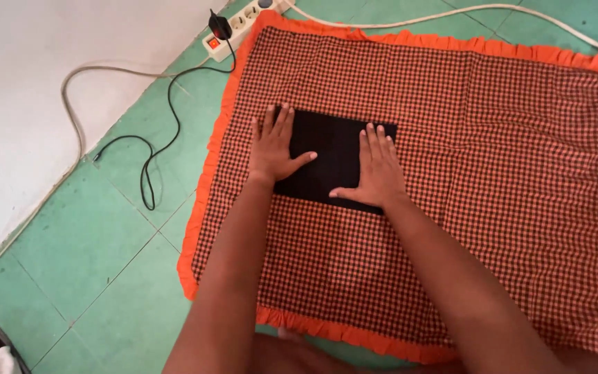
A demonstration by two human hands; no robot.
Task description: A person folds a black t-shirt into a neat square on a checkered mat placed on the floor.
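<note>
A green tiled floor (98,256) carries an orange-frilled checked mat (493,173); at far left lie a white power strip (240,24) and black cable (157,149).

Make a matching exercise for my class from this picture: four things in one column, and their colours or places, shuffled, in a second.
Things:
1. folded cloth
2. checked mat
3. power strip
4. floor tiles

Descriptions:
A. green
B. black, under both hands
C. white, at the mat's top left corner
D. orange and black, with an orange frill

Pairs: 1-B, 2-D, 3-C, 4-A

The left hand and right hand lie flat on the cloth.
</note>
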